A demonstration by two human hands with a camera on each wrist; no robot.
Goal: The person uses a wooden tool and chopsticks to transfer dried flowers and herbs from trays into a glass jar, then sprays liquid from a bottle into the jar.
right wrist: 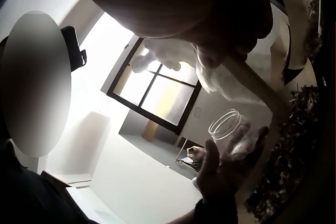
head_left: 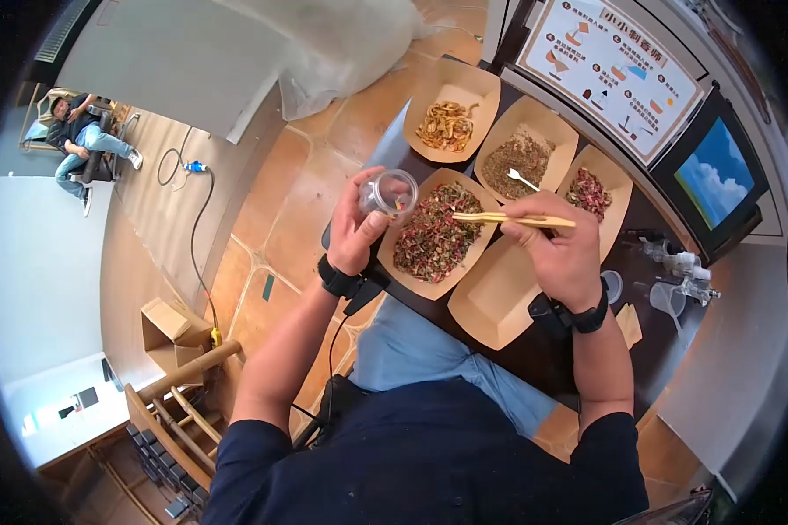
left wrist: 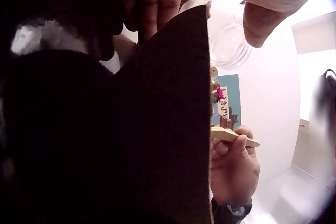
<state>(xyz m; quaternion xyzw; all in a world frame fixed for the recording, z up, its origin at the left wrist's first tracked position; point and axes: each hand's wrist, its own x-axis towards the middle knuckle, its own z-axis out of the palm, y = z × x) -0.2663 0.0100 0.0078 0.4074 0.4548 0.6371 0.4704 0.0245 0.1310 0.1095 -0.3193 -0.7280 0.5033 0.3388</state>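
Note:
The left hand (head_left: 355,229) grips a small clear jar (head_left: 389,194), its open mouth facing up and a few bits visible inside. In the right wrist view the jar (right wrist: 231,132) sits in the left hand (right wrist: 223,174). The right hand (head_left: 562,254) pinches light wooden tongs (head_left: 517,219), whose tips touch the dried red and green petals (head_left: 436,234) in a paper tray. In the left wrist view the right hand (left wrist: 235,174) holds the tongs (left wrist: 231,136); a dark edge hides much of that view.
Nearby paper trays hold orange-brown pieces (head_left: 446,125), brown crumbs with a white fork (head_left: 523,180), and more petals (head_left: 589,192). A bare tray (head_left: 496,293) is nearest the body. Clear plastic items (head_left: 667,297) lie at the right, below a screen (head_left: 722,175). A person sits far left.

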